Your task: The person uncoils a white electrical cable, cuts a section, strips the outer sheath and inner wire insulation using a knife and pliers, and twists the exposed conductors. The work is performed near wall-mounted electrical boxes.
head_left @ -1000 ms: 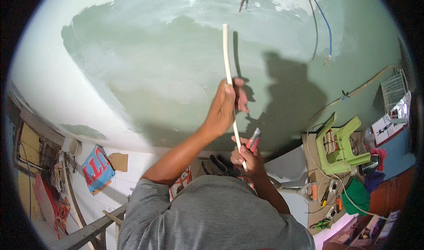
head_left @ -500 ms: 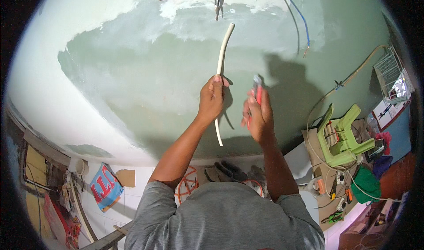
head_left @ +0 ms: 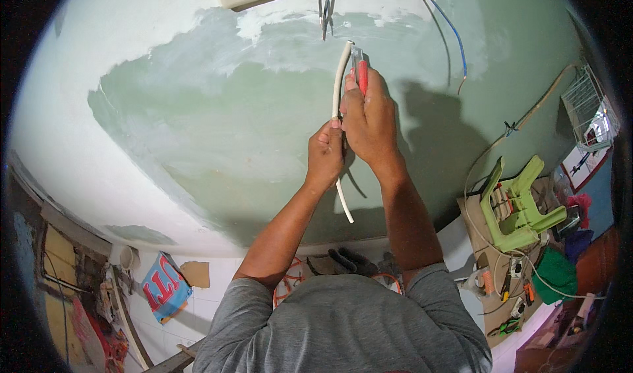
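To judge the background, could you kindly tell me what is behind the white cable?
Behind the white cable is the patchy green-grey wall. Where the left hand grips it, the wall is covered and cannot be seen.

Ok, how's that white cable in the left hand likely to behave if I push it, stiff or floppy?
The white cable seems fairly stiff: it extends past both sides of the left hand in a smooth curve, unkinked. That bow suggests it would bend rather than snap. Being thin and short, it's probably light.
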Demonstrator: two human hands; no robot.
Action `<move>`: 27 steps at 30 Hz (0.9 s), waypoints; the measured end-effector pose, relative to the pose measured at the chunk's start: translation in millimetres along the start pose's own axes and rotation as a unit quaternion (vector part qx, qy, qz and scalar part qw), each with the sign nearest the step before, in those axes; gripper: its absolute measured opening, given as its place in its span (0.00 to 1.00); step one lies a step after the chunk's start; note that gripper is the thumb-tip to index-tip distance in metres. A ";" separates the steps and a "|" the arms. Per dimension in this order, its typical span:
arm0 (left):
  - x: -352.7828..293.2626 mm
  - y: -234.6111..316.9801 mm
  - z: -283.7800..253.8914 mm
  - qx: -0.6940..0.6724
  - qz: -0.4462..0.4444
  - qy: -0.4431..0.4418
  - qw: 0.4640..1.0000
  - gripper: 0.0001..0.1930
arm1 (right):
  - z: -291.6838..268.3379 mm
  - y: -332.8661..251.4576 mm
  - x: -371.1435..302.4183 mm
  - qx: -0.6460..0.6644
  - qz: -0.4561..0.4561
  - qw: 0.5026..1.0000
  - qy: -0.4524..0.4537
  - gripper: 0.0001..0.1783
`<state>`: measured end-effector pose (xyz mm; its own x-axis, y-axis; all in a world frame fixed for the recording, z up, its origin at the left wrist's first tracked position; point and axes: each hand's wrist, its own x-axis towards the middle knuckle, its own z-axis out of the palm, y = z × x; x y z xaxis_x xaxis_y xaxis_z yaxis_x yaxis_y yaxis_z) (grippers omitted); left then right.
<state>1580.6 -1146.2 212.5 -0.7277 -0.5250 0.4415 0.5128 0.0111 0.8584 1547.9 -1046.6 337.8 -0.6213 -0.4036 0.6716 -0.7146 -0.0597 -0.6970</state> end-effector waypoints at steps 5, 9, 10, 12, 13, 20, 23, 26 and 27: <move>-3.7 13.6 1.2 0.003 -0.046 -0.025 0.999 0.18 | 9.6 18.7 4.5 -0.026 -0.085 0.991 0.098 0.11; -3.5 12.2 16.4 -0.004 0.009 0.037 0.999 0.18 | 13.8 17.5 6.3 -0.060 -0.089 0.988 0.108 0.11; -3.3 11.2 17.3 0.000 0.012 0.042 0.999 0.18 | 13.9 17.8 6.9 -0.068 -0.095 0.987 0.108 0.12; -2.2 8.5 18.3 -0.003 0.012 0.045 0.999 0.18 | 13.8 18.7 8.0 -0.085 -0.107 0.985 0.108 0.12; -2.1 6.4 17.2 -0.008 0.010 0.045 0.999 0.17 | 14.0 17.4 7.3 -0.083 -0.095 0.987 0.102 0.12; -4.1 6.2 23.5 -0.063 0.039 0.046 0.996 0.17 | 14.3 7.9 3.4 -0.054 -0.077 0.991 0.092 0.13; -4.8 7.1 25.2 -0.050 0.041 0.048 0.997 0.17 | 14.4 10.7 3.8 -0.032 -0.083 0.992 0.088 0.13; -4.1 5.4 22.4 -0.028 0.059 0.039 0.997 0.15 | 16.5 14.8 4.9 -0.059 -0.086 0.990 0.096 0.13; -4.3 6.0 23.4 -0.023 0.069 0.043 0.996 0.14 | 17.2 15.5 5.2 -0.075 -0.085 0.989 0.099 0.13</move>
<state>1576.2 -1124.0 221.8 -0.6088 -0.5916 0.5286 0.6263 0.0506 0.7780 1539.1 -1065.3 326.2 -0.5287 -0.2119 0.8219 -0.8442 0.0302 -0.5352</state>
